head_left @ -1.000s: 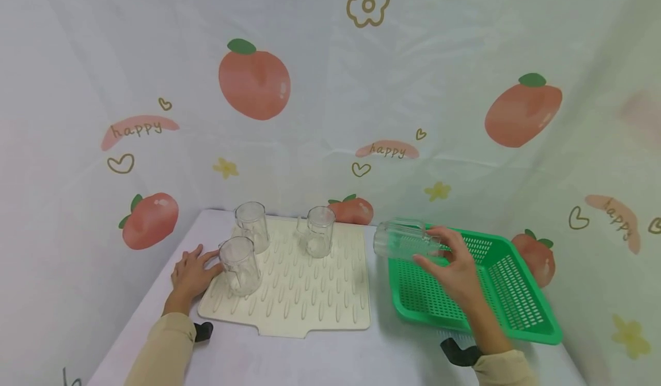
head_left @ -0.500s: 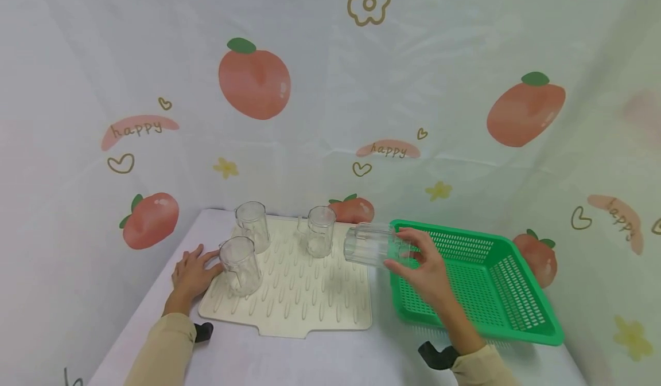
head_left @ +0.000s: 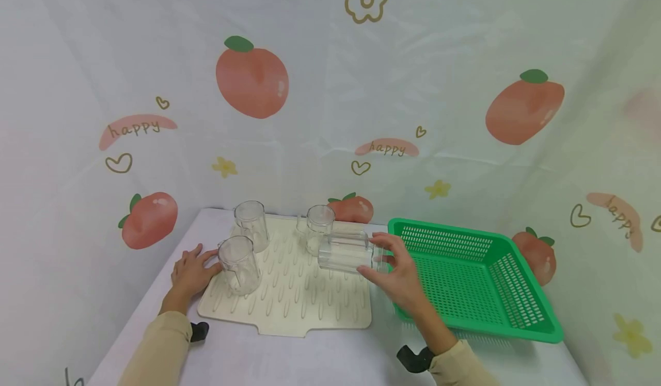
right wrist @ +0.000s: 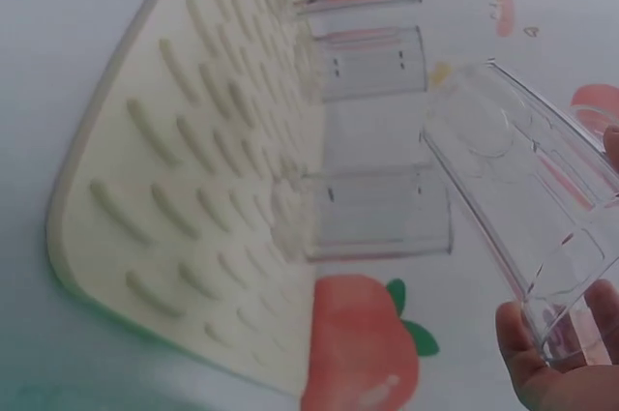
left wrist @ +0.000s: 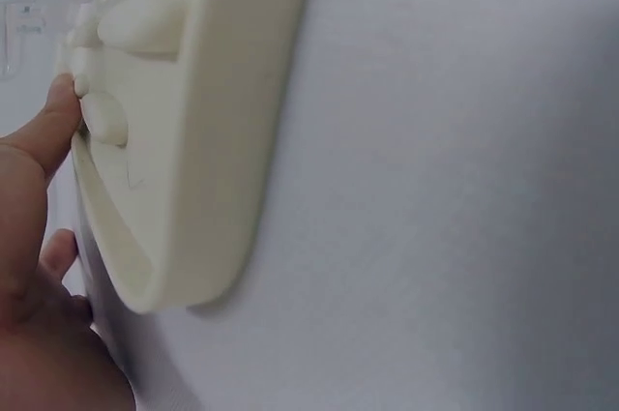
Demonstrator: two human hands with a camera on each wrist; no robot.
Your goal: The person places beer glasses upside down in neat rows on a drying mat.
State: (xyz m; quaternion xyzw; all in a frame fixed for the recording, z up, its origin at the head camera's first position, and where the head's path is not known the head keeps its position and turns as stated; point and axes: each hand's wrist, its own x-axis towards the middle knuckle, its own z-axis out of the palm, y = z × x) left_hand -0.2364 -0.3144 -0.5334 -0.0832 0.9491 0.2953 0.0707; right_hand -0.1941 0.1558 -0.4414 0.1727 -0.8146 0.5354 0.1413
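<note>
In the head view my right hand (head_left: 397, 274) grips a clear glass mug (head_left: 343, 255) by one end, with thumb and fingers on either side. The mug (right wrist: 513, 174) lies sideways in the air over the right part of a cream ridged draining mat (head_left: 294, 308). My left hand (head_left: 191, 274) rests at the mat's left edge. Its thumb (left wrist: 53, 131) touches the top of the rim in the left wrist view, while the other fingers lie outside it. Near that hand stands one clear mug (head_left: 240, 271); a second mug (head_left: 252, 228) stands behind it.
Another clear mug (head_left: 316, 225) stands at the back of the mat, partly overlapped by the held one. Right of the mat sits a green perforated basket (head_left: 444, 229). A white printed curtain (head_left: 330, 88) hangs behind the white table (head_left: 289, 363).
My right hand has carried the mug leftward, from over the green basket to over the mat. The left hand and the standing mugs have stayed put.
</note>
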